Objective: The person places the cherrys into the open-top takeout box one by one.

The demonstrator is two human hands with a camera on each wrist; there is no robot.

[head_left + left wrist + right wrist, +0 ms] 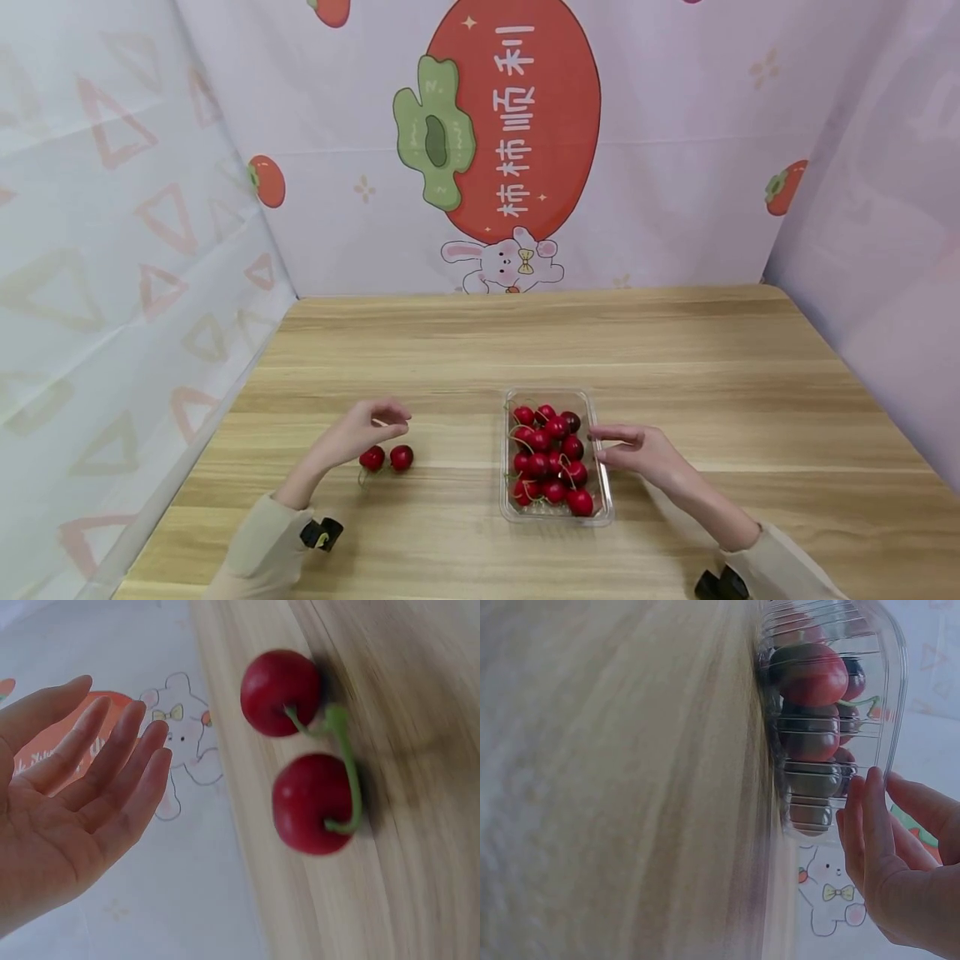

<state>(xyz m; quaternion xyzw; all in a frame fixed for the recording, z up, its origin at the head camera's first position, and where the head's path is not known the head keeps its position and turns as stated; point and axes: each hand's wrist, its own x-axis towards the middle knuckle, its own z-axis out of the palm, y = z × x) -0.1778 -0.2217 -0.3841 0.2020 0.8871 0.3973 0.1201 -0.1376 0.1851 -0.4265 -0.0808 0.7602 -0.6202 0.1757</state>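
Observation:
Two red cherries, one (401,457) beside the other (371,457), lie on the wooden table, their green stems meeting in the left wrist view. My left hand (367,429) hovers just behind and above them, fingers loosely bent and holding nothing. To the right stands a clear plastic box (555,519), without a lid on it, with several cherries (538,465) inside, some with stems. At its right side my right hand (645,454) touches the rim with fairly straight fingers. In the right wrist view, its fingertips (874,780) rest against the box's outer wall near the rim.
The wooden table (420,350) reaches back to a printed cloth (667,150) with a persimmon and a rabbit. Cloth walls close off the left (97,250) and right (892,217) sides. Dark bands sit on both sleeves.

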